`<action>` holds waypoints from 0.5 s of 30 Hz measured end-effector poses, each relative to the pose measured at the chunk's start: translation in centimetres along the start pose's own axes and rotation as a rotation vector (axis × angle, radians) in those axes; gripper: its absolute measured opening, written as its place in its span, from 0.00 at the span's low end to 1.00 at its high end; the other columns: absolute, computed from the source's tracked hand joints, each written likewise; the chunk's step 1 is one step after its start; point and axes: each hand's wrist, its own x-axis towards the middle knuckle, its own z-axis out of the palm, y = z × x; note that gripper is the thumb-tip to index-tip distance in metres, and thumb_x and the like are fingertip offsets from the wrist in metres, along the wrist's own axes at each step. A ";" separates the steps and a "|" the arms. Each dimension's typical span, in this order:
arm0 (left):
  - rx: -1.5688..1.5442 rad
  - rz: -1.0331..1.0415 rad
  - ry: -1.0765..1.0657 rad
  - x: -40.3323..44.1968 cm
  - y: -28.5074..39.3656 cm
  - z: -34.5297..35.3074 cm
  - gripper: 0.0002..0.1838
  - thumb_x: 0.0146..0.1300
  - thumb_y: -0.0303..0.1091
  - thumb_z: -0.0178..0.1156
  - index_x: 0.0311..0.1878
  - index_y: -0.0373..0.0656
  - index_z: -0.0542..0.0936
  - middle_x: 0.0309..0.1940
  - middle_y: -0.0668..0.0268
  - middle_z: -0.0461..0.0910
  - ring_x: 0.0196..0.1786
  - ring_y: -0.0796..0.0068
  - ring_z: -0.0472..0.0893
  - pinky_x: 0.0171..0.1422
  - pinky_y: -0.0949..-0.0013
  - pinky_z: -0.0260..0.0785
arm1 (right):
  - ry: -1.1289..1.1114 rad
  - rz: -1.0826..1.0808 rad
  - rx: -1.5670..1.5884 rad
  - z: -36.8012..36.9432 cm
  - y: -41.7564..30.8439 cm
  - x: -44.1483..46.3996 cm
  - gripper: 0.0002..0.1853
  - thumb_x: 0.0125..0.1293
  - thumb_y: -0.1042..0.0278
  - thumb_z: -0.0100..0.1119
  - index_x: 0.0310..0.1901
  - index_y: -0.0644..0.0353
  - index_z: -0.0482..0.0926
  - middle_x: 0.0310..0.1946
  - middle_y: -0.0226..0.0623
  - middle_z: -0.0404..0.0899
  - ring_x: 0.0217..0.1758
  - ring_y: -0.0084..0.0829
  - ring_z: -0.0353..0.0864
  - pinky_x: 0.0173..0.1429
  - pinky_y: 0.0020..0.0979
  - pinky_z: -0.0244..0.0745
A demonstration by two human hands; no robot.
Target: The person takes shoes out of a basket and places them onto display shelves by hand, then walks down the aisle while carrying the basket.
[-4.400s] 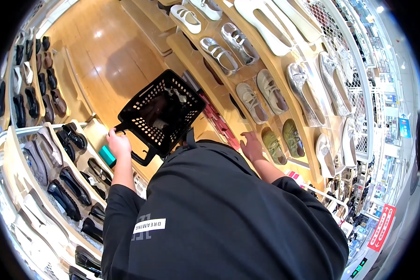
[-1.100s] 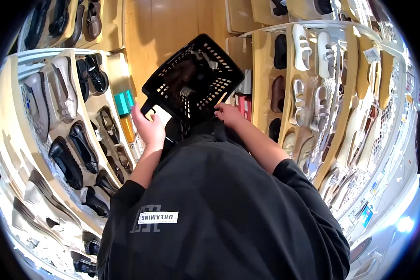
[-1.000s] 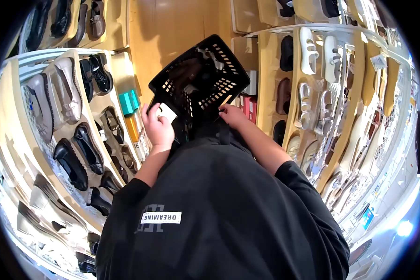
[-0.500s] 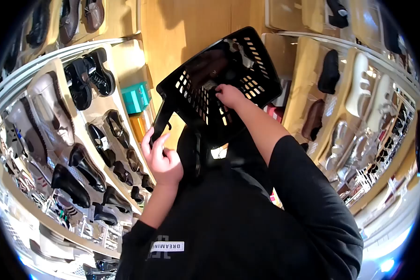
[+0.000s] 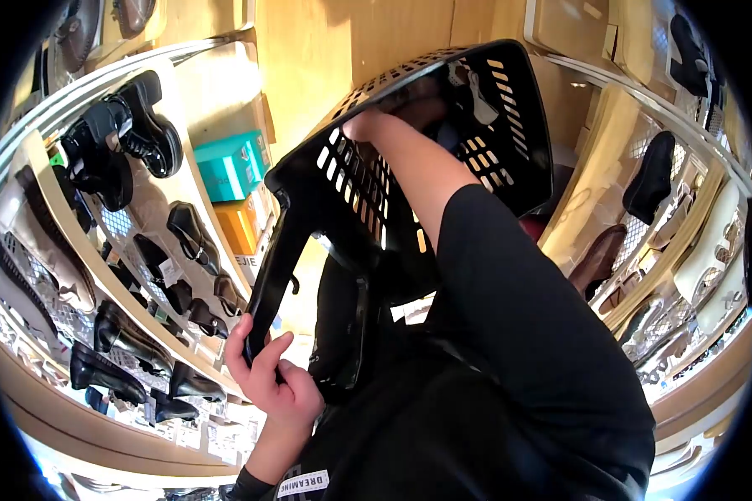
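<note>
A black plastic shopping basket (image 5: 359, 196) with slotted sides hangs tilted in front of my body, its opening toward me. My left hand (image 5: 277, 386) is closed at the lower end of the basket's long black handle (image 5: 280, 271), fingers curled against it. My right hand (image 5: 364, 127) reaches inside the basket at its far left wall; its fingers are hidden, so what they touch cannot be seen. Deeper in the basket lies a dark item with a whitish shoe-like piece (image 5: 481, 102); shadow blurs the rest.
Curved shelves of shoes flank me. Black patent shoes (image 5: 149, 125) stand on the left shelf, with a teal shoebox (image 5: 230, 169) and an orange box (image 5: 239, 225) beside it. On the right are a black shoe (image 5: 650, 178) and a brown shoe (image 5: 600, 259). Wooden floor (image 5: 326, 50) lies ahead.
My right hand has moved left and deeper into the basket, its fingers passing out of sight. The basket has tipped and shifted right; my left hand and the handle have swung lower and left.
</note>
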 end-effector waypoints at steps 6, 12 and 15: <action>0.055 0.026 -0.026 0.8 0.8 -0.3 0.25 0.52 0.13 0.46 0.50 0.36 0.84 0.68 0.43 0.69 0.71 0.43 0.73 0.76 0.53 0.67 | 0.177 0.152 0.227 -3.5 -3.5 -9.6 0.23 0.78 0.53 0.53 0.56 0.64 0.87 0.64 0.57 0.81 0.67 0.53 0.82 0.69 0.48 0.79; 0.090 0.094 -0.016 1.0 0.6 0.4 0.16 0.66 0.14 0.50 0.52 0.37 0.83 0.72 0.48 0.69 0.67 0.54 0.77 0.68 0.59 0.73 | 0.469 0.504 0.465 -6.4 -5.1 -23.0 0.41 0.60 0.52 0.80 0.67 0.61 0.65 0.49 0.60 0.86 0.57 0.56 0.87 0.62 0.48 0.82; 0.003 0.118 0.058 1.2 1.3 0.9 0.21 0.55 0.17 0.50 0.50 0.36 0.85 0.68 0.47 0.74 0.67 0.50 0.77 0.71 0.54 0.71 | 0.550 0.567 0.479 -6.5 -4.9 -27.2 0.34 0.60 0.55 0.79 0.64 0.58 0.75 0.47 0.53 0.88 0.56 0.53 0.87 0.61 0.47 0.82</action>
